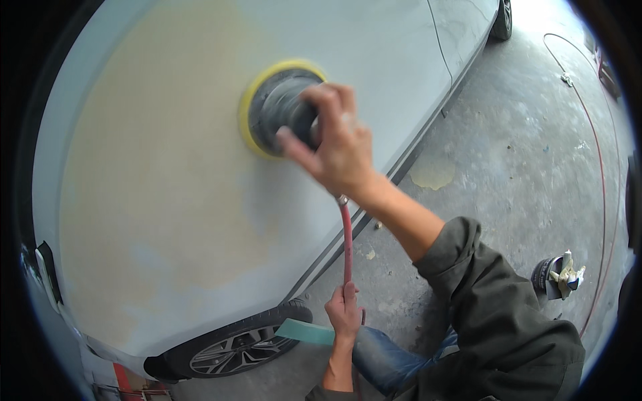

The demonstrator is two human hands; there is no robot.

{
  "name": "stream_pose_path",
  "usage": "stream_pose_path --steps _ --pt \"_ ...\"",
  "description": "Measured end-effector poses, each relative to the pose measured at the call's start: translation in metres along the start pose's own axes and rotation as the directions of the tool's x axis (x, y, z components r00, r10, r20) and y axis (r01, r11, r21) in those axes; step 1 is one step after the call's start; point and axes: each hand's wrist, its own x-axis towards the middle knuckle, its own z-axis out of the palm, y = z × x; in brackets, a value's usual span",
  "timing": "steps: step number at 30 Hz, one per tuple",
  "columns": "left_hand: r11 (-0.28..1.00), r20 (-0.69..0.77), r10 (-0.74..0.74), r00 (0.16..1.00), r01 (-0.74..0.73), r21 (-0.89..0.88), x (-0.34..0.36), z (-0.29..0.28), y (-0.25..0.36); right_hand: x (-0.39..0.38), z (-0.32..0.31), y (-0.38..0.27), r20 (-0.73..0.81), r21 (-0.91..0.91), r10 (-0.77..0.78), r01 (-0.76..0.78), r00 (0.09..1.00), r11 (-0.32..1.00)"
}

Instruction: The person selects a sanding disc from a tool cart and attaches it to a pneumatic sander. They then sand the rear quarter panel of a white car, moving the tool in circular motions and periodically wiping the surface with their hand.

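Note:
My right hand (338, 140) grips a round dark air sander (287, 100) with a yellow-edged pad. The pad lies against the light grey car panel (374, 60), over a broad beige patch (154, 154). From the sander's handle a red air hose (347, 240) runs down toward me. Lower down, the fingers of my left hand (344, 311) are closed round that hose. A flat teal strip (304, 331) sticks out beside my left wrist; whether I hold it, I cannot tell. The sander and right fingers are slightly blurred.
Below the panel is a car wheel (241, 351) with a spoked rim. On the concrete floor (495, 154) a dark tin (543, 274) stands with crumpled whitish material at its top. A long red hose (600, 160) trails along the right side.

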Motion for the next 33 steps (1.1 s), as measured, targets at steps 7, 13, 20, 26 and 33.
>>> stream_pose_path --steps 7,13,20,26,33 --pt "0.970 -0.020 -0.149 0.989 0.142 -0.199 -0.024 -0.008 -0.026 -0.030 0.030 -0.055 0.137 0.054 -0.204 0.199 0.969 0.979" --pt "0.957 0.065 -0.227 0.972 0.235 -0.168 -0.023 0.007 -0.034 -0.066 0.021 -0.026 0.254 0.052 -0.222 0.216 0.941 0.975" --pt "0.996 0.097 -0.089 0.991 0.087 0.029 0.001 0.035 0.015 -0.003 -0.035 0.046 -0.022 -0.090 0.145 -0.147 0.989 0.985" --pt "0.998 0.128 -0.058 0.990 0.058 0.003 0.004 0.040 0.009 0.012 -0.029 0.025 0.021 -0.087 -0.006 0.007 1.000 0.996" --pt "0.984 0.212 -0.136 0.968 0.157 -0.081 -0.002 0.053 0.017 0.012 -0.031 0.014 0.123 -0.121 -0.068 0.083 0.990 0.989"
